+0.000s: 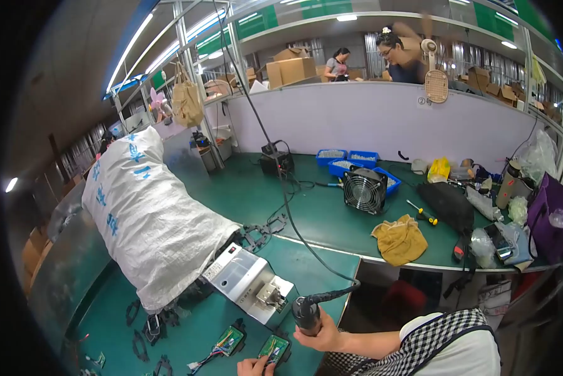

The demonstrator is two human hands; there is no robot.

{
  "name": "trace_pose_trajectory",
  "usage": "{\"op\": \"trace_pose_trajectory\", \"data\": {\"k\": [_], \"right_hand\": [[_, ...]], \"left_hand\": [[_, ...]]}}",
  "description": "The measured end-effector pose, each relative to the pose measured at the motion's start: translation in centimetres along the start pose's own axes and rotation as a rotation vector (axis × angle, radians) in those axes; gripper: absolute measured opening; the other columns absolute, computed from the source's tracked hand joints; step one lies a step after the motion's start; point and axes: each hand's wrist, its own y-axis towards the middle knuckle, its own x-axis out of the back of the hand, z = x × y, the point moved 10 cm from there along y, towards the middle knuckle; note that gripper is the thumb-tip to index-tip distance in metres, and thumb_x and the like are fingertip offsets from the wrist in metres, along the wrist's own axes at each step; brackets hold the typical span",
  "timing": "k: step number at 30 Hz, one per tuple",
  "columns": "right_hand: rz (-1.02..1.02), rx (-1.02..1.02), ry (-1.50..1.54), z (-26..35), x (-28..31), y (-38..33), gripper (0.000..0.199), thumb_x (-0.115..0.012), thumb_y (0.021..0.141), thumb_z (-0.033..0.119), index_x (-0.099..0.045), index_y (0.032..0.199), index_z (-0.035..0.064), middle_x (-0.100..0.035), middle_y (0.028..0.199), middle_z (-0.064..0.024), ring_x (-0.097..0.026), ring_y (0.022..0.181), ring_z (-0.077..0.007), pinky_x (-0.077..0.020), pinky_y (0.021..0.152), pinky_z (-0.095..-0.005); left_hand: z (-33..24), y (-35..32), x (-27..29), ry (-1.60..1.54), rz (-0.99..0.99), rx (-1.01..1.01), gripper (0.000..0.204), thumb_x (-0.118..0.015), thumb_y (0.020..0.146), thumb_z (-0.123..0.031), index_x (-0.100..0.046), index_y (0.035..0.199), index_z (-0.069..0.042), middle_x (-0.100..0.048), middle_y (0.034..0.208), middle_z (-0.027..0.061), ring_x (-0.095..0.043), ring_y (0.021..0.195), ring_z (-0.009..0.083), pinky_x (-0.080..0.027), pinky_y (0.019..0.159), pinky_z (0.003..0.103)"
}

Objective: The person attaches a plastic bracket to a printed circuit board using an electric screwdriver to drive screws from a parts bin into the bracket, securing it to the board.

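Observation:
My right hand (322, 334) is wrapped round a black corded electric screwdriver (306, 315), its cable rising from the top. The screwdriver's tip is hidden from view. At the lower edge my left hand (254, 367) grips a green circuit board (273, 346) in a black frame, fingertips on its near side. A second green circuit board (231, 340), also in a black frame with coloured wires attached, lies just to the left. Beyond both hands stands a white-and-grey box-shaped screw feeder (247, 285) with a metal outlet facing me.
A big white woven sack (150, 219) lies left of the feeder, black frames (139, 344) scattered by it. On the far bench are blue bins (363, 156), a square fan (365, 190), a tan cloth (400, 240) and a purple bag (551, 216). Two people work behind the partition (331, 119).

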Motion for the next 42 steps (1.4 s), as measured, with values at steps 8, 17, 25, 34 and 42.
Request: {"op": "trace_pose_trajectory", "data": {"k": [8,17,25,34,42], "right_hand": [[0.268,-0.287,0.055,-2.8,-0.9,0.3,0.053,-0.065,0.071,0.001,-0.035,0.114,0.0068,-0.054,0.074,-0.0004,-0.051,0.063,-0.0057,-0.0415,0.054,-0.0215],[-0.044,0.154,0.391,4.6,0.2,11.6,0.080,-0.053,0.075,0.000,0.000,0.135,0.0074,-0.052,0.066,-0.0063,-0.052,0.055,-0.0142,-0.0474,0.056,-0.0286],[0.114,0.194,0.124,2.3,-2.6,12.9,0.080,-0.053,0.074,-0.002,-0.002,0.135,0.0064,-0.051,0.063,-0.0071,-0.052,0.053,-0.0154,-0.0472,0.055,-0.0294],[0.280,-0.098,0.074,0.6,-5.5,13.3,0.058,-0.059,0.066,-0.005,-0.030,0.116,0.0000,-0.051,0.062,-0.0021,-0.050,0.052,-0.0093,-0.0411,0.049,-0.0222],[0.236,-0.113,0.371,2.2,-7.3,5.6,0.083,-0.055,0.075,0.001,0.001,0.135,0.0081,-0.051,0.066,-0.0085,-0.053,0.054,-0.0164,-0.0469,0.054,-0.0296]], "left_hand": [[2.3,-0.3,-0.6,0.058,0.060,0.106,0.042,-0.072,0.056,-0.010,-0.060,0.096,-0.006,-0.050,0.087,0.0119,-0.047,0.081,0.0295,-0.039,0.072,0.040],[2.8,1.5,0.4,-0.022,-0.022,0.173,0.023,-0.071,0.061,-0.011,-0.065,0.084,-0.008,-0.051,0.074,0.0049,-0.048,0.071,0.0234,-0.038,0.062,0.034],[2.2,1.0,0.3,-0.002,-0.020,0.132,0.023,-0.070,0.062,-0.015,-0.065,0.084,-0.009,-0.052,0.075,0.0042,-0.047,0.069,0.0224,-0.037,0.060,0.034],[2.0,0.7,0.6,-0.024,0.013,0.124,0.032,-0.071,0.062,-0.016,-0.063,0.091,-0.008,-0.051,0.079,0.0070,-0.047,0.072,0.0244,-0.037,0.063,0.035],[3.3,0.9,0.8,-0.146,-0.016,0.184,0.022,-0.065,0.064,-0.002,-0.065,0.086,-0.004,-0.051,0.076,0.0076,-0.047,0.072,0.0247,-0.040,0.063,0.034]]}}
